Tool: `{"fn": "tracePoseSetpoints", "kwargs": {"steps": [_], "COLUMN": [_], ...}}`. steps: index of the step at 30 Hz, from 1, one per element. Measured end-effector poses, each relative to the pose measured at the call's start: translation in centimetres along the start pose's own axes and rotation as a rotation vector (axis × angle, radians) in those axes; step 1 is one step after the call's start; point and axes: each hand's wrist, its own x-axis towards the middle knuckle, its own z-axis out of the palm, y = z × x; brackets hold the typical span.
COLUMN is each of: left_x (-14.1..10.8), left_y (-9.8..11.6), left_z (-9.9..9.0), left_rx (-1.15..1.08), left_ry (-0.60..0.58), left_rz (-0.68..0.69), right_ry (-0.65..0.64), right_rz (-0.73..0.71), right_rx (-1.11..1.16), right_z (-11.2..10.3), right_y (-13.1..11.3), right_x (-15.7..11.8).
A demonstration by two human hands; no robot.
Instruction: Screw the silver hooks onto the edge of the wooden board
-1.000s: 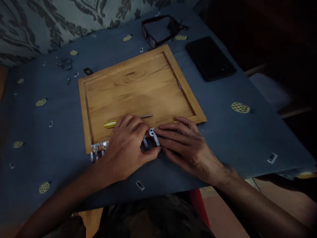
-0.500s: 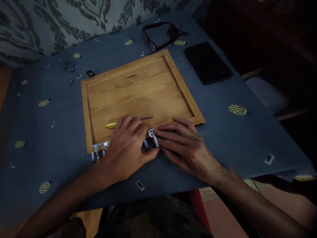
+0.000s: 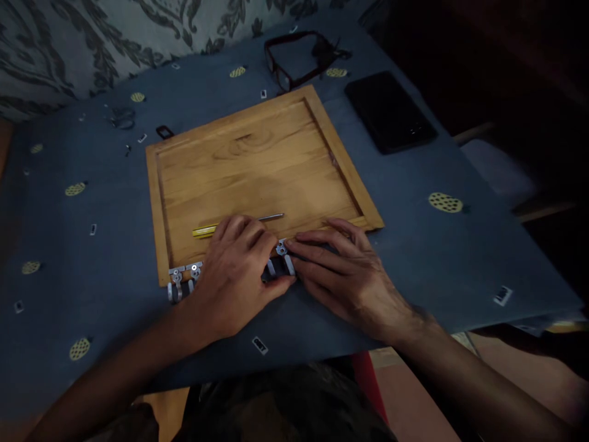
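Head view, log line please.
left hand: grips metal fitting; right hand: fingertips at metal fitting; screwdriver: on wooden panel; glasses: beyond wooden panel

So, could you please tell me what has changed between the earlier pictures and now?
Very little: the right-end prong of the metal fitting seems to have shifted slightly left and toward the person. Nothing was visibly taken hold of or let go; the left hand, right hand, board and screwdriver stayed put.

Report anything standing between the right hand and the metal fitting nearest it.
Nothing visible does: the fingertips of the right hand are right at the metal fitting. The yellow screwdriver lies outside that path.
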Motion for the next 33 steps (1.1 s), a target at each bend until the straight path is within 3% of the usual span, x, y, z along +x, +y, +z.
{"fn": "tracePoseSetpoints", "kwargs": {"steps": [33], "left_x": [-0.27], "left_y": [-0.18], "left_z": [0.64], "left_rx": [-0.011], "left_ry": [0.036], "left_rz": [0.015], "right_ry": [0.017], "right_rz": [-0.003], "right_rx": [0.024], "right_z": [0.42], "right_y": [0.15], "right_x": [-0.32]}}
